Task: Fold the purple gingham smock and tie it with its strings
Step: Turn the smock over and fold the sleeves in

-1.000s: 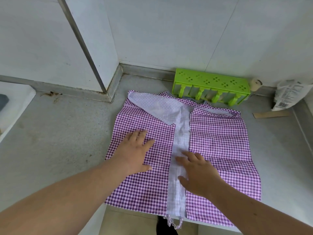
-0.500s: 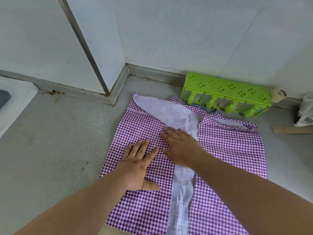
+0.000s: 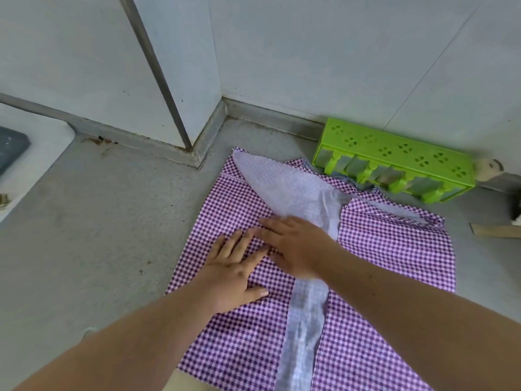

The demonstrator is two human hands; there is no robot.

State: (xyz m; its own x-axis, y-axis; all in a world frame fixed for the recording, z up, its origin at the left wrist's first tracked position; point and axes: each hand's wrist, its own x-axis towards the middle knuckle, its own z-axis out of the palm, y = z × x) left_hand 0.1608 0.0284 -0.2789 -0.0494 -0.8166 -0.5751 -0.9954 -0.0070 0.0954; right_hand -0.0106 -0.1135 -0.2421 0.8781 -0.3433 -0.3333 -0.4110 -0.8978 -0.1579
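The purple gingham smock [image 3: 394, 249] lies flat on the grey counter, both side flaps folded inward, its pale inner side showing as a strip down the middle and a triangle at the top. My left hand [image 3: 234, 275] presses flat on the left flap, fingers spread. My right hand [image 3: 296, 244] lies flat across the left flap's inner edge, its fingers pointing left over my left fingertips. The strings are not visible.
A green plastic rack [image 3: 394, 162] stands against the back wall, touching the smock's top edge. A cardboard strip [image 3: 496, 230] lies at the right. A white basin edge [image 3: 31, 153] is at the left. A wall corner [image 3: 197, 136] juts in behind.
My right hand has moved up and to the left from the middle strip onto the left flap, close to my left hand. The view has shifted nearer to the smock.
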